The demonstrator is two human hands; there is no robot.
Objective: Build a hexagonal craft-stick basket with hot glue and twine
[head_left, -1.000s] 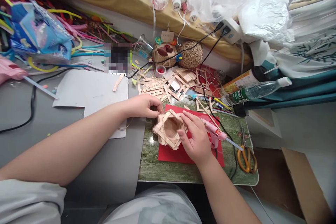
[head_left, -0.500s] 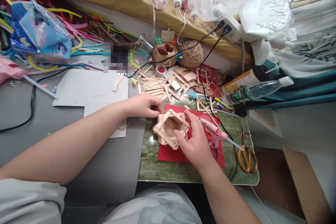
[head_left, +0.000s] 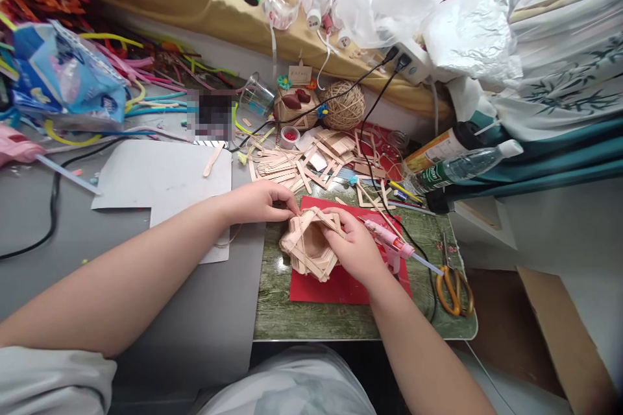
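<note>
A small many-sided box of stacked popsicle sticks (head_left: 304,251) is tilted over a red sheet (head_left: 321,292), its opening facing up toward me. My right hand (head_left: 357,248) grips the box's right wall, with fingers reaching over the rim. At its upper left edge, my left hand (head_left: 272,201) is closed in a pinch on thin twine. A loose length of the twine (head_left: 228,243) shows below my left wrist, and some runs along the box's side. Just right of my right hand lies a pink glue gun (head_left: 389,237) with a glue stick in its back.
Loose popsicle sticks (head_left: 282,165) are piled behind the box, near a twine ball (head_left: 343,105) and a small cup of red bits (head_left: 290,137). Orange-handled scissors (head_left: 453,288) lie at the right edge. A black cable (head_left: 372,142) crosses the table; a plastic bottle (head_left: 462,165) leans at right.
My right hand has closed from a loose, spread pose onto the box's right wall. The box is turned and tilted a little. My left hand stays at its upper left edge.
</note>
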